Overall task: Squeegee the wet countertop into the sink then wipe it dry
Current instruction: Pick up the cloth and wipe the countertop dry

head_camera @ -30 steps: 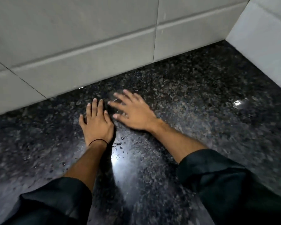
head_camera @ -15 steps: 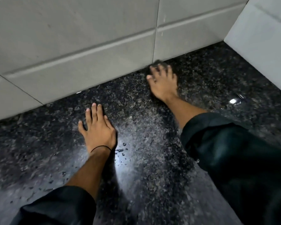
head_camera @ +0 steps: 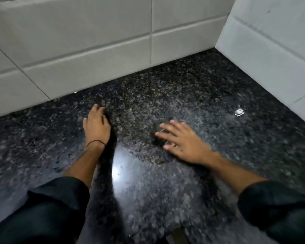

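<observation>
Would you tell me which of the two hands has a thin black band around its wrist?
The left hand, resting on the countertop nearer the tiled wall; the right hand has a bare wrist.

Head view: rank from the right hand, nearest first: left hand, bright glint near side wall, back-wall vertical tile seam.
From the right hand:
1. Left hand, to its left on the countertop.
2. Bright glint near the side wall; roughly as far, too close to call.
3. Vertical tile seam, far back.
</observation>
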